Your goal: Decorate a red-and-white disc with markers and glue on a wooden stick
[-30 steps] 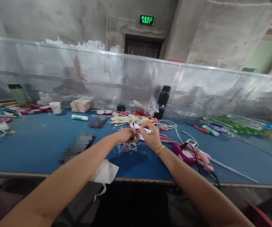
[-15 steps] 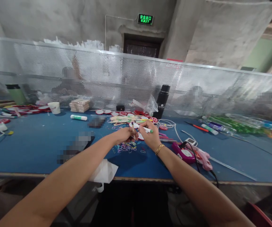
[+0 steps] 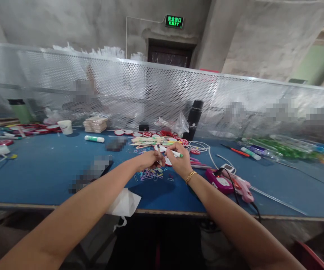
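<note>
In my left hand (image 3: 151, 159), closed fingers grip a thin wooden stick (image 3: 159, 150) with a dark upper end, held roughly upright. My right hand (image 3: 180, 160) pinches a white marker pen (image 3: 175, 153) with a green end, its other end pointing left towards the stick. Whether the pen touches the stick is too small to tell. Below both hands lies a loose pile of small coloured loop-shaped clips (image 3: 150, 174). Just behind them are a bundle of pale wooden sticks (image 3: 143, 141) and red-and-white round discs (image 3: 159, 148), partly covered by my hands.
A pink glue gun (image 3: 243, 189) and a magenta box (image 3: 219, 182) with cables lie right of my right wrist. A black bottle (image 3: 195, 120) stands behind. Leftward are a phone (image 3: 94, 172), a glue stick (image 3: 94, 139) and a paper cup (image 3: 65, 127). A perforated metal screen (image 3: 108, 86) closes the back.
The view has shifted very slightly. Both hands keep their hold on the stick and the marker pen, in almost the same place.
</note>
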Motion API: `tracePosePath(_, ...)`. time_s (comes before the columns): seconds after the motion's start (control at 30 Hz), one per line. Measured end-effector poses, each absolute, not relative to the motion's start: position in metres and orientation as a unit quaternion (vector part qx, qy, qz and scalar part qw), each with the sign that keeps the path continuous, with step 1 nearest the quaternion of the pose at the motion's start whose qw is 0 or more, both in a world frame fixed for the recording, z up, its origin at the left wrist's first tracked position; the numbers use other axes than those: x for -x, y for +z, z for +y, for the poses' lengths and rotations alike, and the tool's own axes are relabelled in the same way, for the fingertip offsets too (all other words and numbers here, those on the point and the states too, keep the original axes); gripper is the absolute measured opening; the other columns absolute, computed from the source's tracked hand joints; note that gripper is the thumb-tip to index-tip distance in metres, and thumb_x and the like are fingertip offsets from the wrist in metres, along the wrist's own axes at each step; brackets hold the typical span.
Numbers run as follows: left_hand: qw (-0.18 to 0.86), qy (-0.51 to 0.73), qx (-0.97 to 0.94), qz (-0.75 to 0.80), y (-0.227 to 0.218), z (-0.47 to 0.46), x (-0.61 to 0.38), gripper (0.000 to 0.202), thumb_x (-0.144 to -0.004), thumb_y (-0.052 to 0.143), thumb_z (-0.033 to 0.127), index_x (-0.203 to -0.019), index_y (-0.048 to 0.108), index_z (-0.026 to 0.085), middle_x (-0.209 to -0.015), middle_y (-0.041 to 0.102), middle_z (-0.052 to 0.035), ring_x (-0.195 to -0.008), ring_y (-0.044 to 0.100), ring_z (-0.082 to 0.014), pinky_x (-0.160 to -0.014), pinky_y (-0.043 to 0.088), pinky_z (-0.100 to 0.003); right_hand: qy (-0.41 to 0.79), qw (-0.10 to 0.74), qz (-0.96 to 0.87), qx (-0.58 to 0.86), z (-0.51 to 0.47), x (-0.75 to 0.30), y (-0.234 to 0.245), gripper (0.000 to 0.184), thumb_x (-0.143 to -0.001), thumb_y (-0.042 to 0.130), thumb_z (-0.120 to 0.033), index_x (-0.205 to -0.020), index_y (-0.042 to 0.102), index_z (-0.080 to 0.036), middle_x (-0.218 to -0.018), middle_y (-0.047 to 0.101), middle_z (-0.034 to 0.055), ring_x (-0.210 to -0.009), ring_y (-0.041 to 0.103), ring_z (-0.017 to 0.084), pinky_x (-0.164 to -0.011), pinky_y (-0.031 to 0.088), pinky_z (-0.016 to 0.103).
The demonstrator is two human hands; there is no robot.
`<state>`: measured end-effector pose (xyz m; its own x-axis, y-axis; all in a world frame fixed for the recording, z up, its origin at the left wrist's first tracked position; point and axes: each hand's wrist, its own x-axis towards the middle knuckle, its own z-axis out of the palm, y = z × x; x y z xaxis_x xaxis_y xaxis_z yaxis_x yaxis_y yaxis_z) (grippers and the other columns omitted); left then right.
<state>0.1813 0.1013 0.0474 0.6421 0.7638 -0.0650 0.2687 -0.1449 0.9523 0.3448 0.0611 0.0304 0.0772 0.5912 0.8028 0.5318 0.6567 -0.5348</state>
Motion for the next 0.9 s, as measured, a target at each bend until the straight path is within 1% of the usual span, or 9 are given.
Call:
tracePosePath(0.17, 0.554, 0.227, -0.715, 0.36, 0.0465, 0.101, -0.1816, 0.02, -0.085, 0.055, 0.033, -0.077, 0.059, 0.014, -0.076, 0.063, -0.0034, -0.057, 0.049, -0.0078, -0.051, 0.033, -0.02, 0.019, 0.601, -0.692, 0.4, 0.0601, -0.3432, 0.032, 0.011, -0.083, 0.055, -0.02, -0.072, 0.057, -0.022, -0.07, 0.064, 0.0, -0.072, 0.061, 0.017, -0.068, 0.045, 0.03)
tracePosePath(0.37, 0.552, 0.229, -0.717, 0.359, 0.047, 0.1011, -0.1813, 0.025, -0.084, 0.057, 0.037, -0.076, 0.061, 0.014, -0.073, 0.062, -0.0036, -0.057, 0.048, -0.008, -0.051, 0.032, -0.021, 0.02, 0.605, -0.68, 0.414, 0.0614, -0.3445, 0.031, 0.01, -0.083, 0.055, -0.019, -0.073, 0.056, -0.022, -0.069, 0.064, -0.0007, -0.066, 0.058, 0.016, -0.066, 0.044, 0.03)
tracePosePath(0.63, 0.555, 0.227, -0.716, 0.359, 0.0461, 0.1018, -0.1822, 0.023, -0.082, 0.058, 0.036, -0.076, 0.06, 0.014, -0.075, 0.063, -0.0033, -0.057, 0.048, -0.008, -0.053, 0.033, -0.022, 0.011, 0.596, -0.692, 0.406, 0.0614, -0.3444, 0.0306, 0.01, -0.083, 0.055, -0.02, -0.073, 0.057, -0.022, -0.072, 0.064, -0.0001, -0.071, 0.06, 0.017, -0.069, 0.044, 0.03)
tracePosePath(0.8, 0.554, 0.229, -0.716, 0.357, 0.0478, 0.1011, -0.1814, 0.025, -0.084, 0.057, 0.037, -0.077, 0.061, 0.014, -0.075, 0.064, -0.004, -0.06, 0.05, -0.009, -0.051, 0.032, -0.021, 0.015, 0.606, -0.677, 0.418, 0.0629, -0.3456, 0.0294, 0.01, -0.084, 0.055, -0.021, -0.074, 0.057, -0.022, -0.071, 0.063, -0.0006, -0.067, 0.058, 0.016, -0.066, 0.043, 0.03)
tracePosePath(0.9, 0.553, 0.227, -0.714, 0.364, 0.0496, 0.0989, -0.1813, 0.025, -0.083, 0.059, 0.038, -0.076, 0.061, 0.014, -0.07, 0.062, -0.0028, -0.056, 0.048, -0.0085, -0.051, 0.031, -0.021, 0.016, 0.606, -0.68, 0.412, 0.063, -0.3455, 0.0288, 0.01, -0.084, 0.055, -0.02, -0.074, 0.056, -0.022, -0.071, 0.063, -0.0008, -0.066, 0.057, 0.016, -0.066, 0.043, 0.03)
